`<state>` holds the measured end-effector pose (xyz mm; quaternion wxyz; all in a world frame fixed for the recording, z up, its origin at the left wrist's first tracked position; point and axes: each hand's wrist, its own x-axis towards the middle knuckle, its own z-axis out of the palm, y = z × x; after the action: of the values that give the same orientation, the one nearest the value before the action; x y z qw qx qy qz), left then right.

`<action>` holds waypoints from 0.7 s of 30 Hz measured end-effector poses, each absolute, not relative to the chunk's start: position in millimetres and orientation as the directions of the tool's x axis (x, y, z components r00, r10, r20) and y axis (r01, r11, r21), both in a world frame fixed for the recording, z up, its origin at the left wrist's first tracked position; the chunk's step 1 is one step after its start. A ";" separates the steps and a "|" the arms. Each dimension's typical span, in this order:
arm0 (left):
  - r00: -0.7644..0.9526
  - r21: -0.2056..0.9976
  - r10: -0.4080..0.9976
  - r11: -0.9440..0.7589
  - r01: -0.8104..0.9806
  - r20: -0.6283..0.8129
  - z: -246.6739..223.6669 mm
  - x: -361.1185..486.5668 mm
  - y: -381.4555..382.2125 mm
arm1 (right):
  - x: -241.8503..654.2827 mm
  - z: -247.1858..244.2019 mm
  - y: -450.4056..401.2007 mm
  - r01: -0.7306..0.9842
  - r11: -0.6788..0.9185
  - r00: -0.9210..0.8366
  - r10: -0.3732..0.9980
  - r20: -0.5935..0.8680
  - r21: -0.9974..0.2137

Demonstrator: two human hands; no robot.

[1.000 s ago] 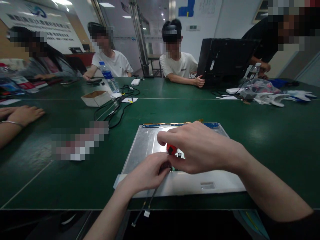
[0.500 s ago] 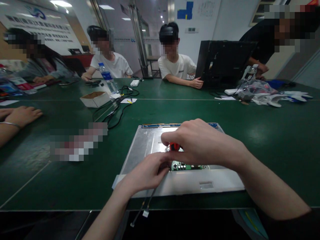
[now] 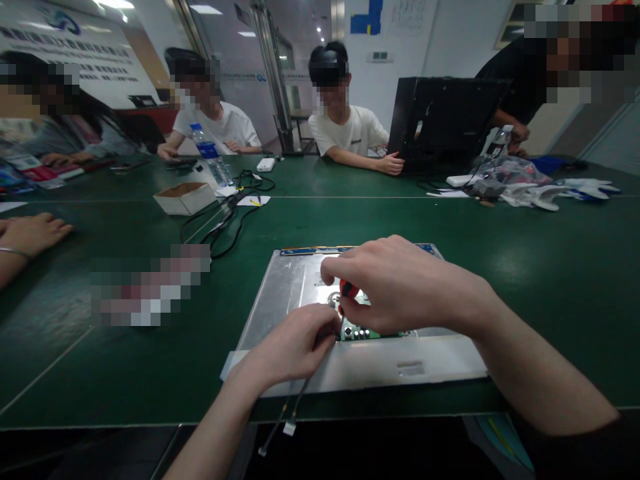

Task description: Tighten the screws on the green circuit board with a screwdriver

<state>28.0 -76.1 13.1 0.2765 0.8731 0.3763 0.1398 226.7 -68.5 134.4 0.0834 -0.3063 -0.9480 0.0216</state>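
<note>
A flat silver metal panel lies on the green table, with a green circuit board on it. My right hand is closed round a screwdriver with a red and black handle, and its thin shaft points down at the board's left end. My left hand rests on the panel beside the shaft. Its thumb and fingers are pinched together close to the tip, and what they hold is hidden. Thin cables with small connectors come out below my left hand and hang over the table edge.
An open cardboard box, a water bottle and black cables are ahead on the left. A co-worker's hand rests at far left. Across the table, a person holds a black monitor. White gloves lie at right.
My right fingers have shifted slightly on the screwdriver, and more of its shaft shows. My left hand keeps its place on the panel. The whole view has moved a little.
</note>
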 end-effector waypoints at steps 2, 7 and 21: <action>0.679 0.594 0.733 -0.561 0.576 0.034 12.3 27.9 -76.3 | 227.1 135.1 -69.7 0.555 0.825 -0.813 0.565 0.138 -0.108; 0.671 0.599 0.739 -0.565 0.567 0.062 15.7 30.1 -78.1 | 223.7 134.5 -71.6 0.548 0.832 -0.817 0.555 0.160 -0.088; 0.682 0.564 0.724 -0.607 0.560 0.101 11.6 32.4 -76.5 | 218.9 134.6 -70.0 0.482 0.858 -0.852 0.507 0.133 -0.177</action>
<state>32.4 -76.5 11.6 0.2529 0.8816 0.3643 0.1619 218.9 -70.0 134.6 0.0878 -0.2576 -0.9598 0.0688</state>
